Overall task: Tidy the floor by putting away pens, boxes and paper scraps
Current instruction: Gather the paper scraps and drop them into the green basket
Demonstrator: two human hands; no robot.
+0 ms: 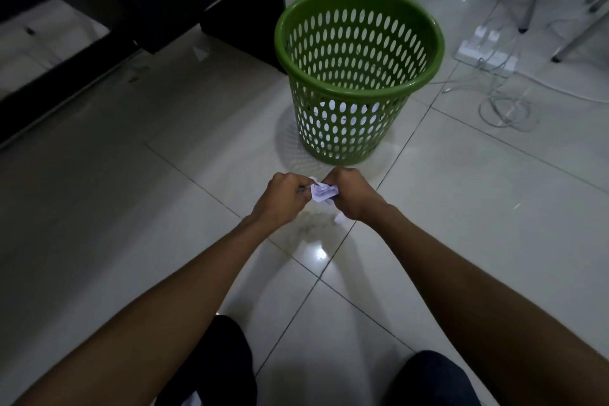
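Paper scraps (322, 192) gripped by left hand (282, 195) and right hand (352, 192) fingers near basket (359, 82).

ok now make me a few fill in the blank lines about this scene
1. The left hand and the right hand together grip a crumpled wad of ____.
2. The perforated bin beyond them is ____ in colour.
3. A small white scrap lies on the floor, closest to the ____ wrist.
4. Right of the bin, loose white ____ lie tangled.
Missing words: paper, green, right, cables.
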